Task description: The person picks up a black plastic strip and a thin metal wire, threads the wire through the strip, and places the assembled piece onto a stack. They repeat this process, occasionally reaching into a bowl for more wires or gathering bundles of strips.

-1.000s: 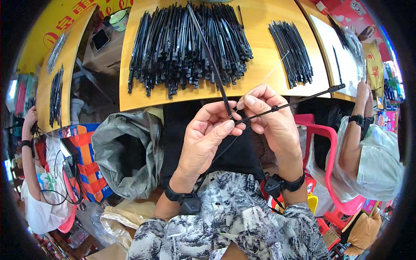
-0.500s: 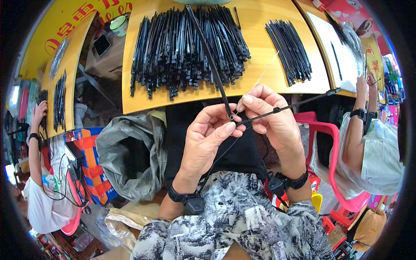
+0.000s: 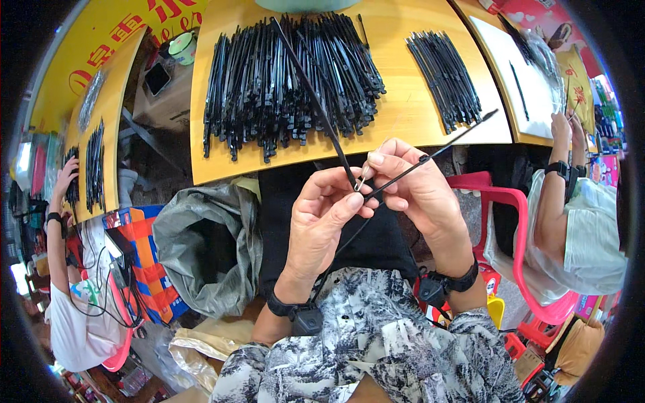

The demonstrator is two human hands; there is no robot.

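My left hand (image 3: 324, 218) and my right hand (image 3: 414, 191) meet in front of my chest, fingertips together. My left hand pinches a long thin black rod (image 3: 313, 101) that slants up over the table. A second black rod (image 3: 457, 138) sits in my right hand and points up to the right. Between the fingertips sits a small pale metal piece (image 3: 363, 178). Both wrists carry black bands. A big heap of similar black rods (image 3: 285, 80) lies on the yellow table (image 3: 396, 121) ahead.
A smaller bundle of black rods (image 3: 447, 77) lies at the table's right. A grey plastic bag (image 3: 208, 245) stands open at my left. A person in white (image 3: 578, 221) works on a red chair (image 3: 510, 201) at right; another person (image 3: 64, 221) works at far left.
The hands stay together at the rods' joint; the fingers have shifted slightly and the small metal piece now shows between the fingertips.
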